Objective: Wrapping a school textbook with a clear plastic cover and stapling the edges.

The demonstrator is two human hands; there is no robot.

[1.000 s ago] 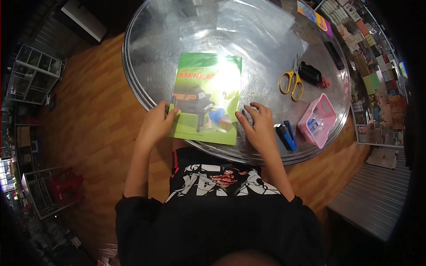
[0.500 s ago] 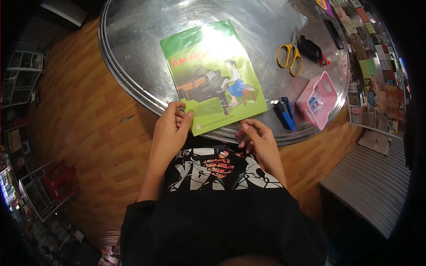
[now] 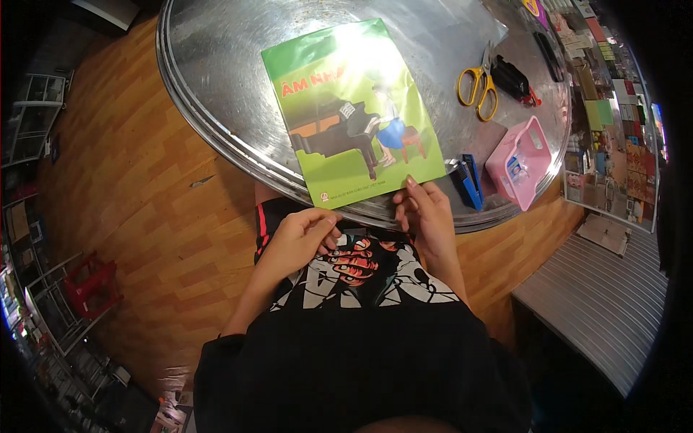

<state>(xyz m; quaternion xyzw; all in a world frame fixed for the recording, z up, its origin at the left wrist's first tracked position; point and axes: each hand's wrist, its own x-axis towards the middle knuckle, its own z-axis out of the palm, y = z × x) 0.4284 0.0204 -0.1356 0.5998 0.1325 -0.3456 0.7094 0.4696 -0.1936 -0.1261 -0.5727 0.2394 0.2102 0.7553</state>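
A thin glossy book (image 3: 339, 173) with a green cover, showing a child at a piano, lies tilted on the round metal table (image 3: 216, 86). Its lower edge reaches the table's near rim. My right hand (image 3: 431, 216) pinches that lower edge toward its right end, thumb on the cover and fingers underneath. Just below the book's lower left corner is my left hand (image 3: 303, 234), its fingers curled in with the thumb against them. Nothing shows in its grip, and it sits apart from the book.
Right of the book are yellow-handled scissors (image 3: 470, 88), a black object with a red tip (image 3: 511, 79), a blue stapler (image 3: 469, 186) and a pink plastic basket (image 3: 498, 162). A clear plastic sheet (image 3: 462, 29) lies behind. A red stool (image 3: 92, 285) stands on the floor at left.
My left hand has let go of the book's left corner and moved down and right. The right thumb has come onto the lower edge. The book sits slightly higher in view.
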